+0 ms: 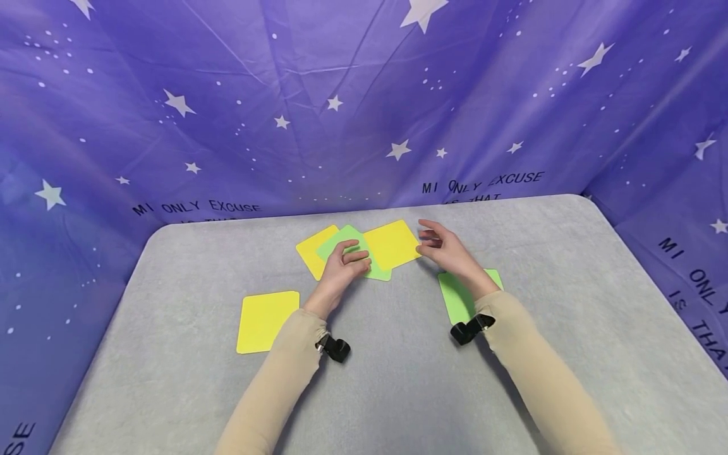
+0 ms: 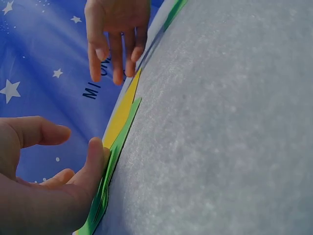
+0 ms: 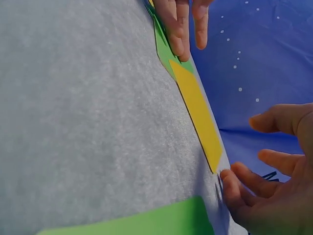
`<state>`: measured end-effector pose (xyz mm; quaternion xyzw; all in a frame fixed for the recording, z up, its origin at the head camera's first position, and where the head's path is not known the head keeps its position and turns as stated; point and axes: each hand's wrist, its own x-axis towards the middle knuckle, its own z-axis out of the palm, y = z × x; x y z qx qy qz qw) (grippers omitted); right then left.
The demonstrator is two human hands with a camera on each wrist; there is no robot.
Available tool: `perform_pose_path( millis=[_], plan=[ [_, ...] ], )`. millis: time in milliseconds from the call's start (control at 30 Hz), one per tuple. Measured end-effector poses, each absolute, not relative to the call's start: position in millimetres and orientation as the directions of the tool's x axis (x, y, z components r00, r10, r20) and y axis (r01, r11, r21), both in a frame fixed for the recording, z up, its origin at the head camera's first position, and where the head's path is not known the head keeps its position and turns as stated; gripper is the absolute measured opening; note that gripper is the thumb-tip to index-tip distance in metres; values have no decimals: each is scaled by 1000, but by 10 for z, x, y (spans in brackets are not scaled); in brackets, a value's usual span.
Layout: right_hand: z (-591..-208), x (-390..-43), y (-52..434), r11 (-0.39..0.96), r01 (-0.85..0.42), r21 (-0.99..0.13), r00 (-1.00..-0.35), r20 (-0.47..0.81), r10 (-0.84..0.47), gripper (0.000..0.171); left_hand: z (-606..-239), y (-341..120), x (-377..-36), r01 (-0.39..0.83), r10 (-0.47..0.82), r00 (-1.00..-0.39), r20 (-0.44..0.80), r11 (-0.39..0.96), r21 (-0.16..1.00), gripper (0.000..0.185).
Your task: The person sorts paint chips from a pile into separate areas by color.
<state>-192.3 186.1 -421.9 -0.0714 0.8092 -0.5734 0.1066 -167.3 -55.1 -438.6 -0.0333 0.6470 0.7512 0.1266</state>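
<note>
A row of overlapping square cards lies near the back of the table: a yellow card on the left, a green card in the middle and another yellow card on the right. My left hand is over the green card and partly hides it; in the right wrist view its fingertips rest at that card. Beside the right corner of the right yellow card is my right hand, its fingers loosely bent and nothing held. In the right wrist view, its fingertips are close to the card's end.
A separate yellow card lies at left, partly behind the left sleeve. Another green card lies under the right forearm. The grey table ends at a purple star-patterned curtain. Both wrists carry a black camera mount.
</note>
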Motion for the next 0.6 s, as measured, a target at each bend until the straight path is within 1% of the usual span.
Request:
perform_pose_path(
  millis=[167, 300, 600],
  plan=[
    [-4230, -1952, 1841, 308, 27, -951, -964, -106, -244, 70, -4387, -542, -1671, -265, 162, -959, -233, -220, 939, 58],
    [-4239, -1920, 1822, 292, 42, -955, -964, -115, -238, 70, -4384, -541, -1656, -280, 179, -955, -236, -286, 916, 58],
    [-4309, -1817, 1771, 254, 91, -963, -980, -133, -152, 63, -4388, -542, -1632, -291, 191, -953, -237, -342, 894, 56]
  ],
)
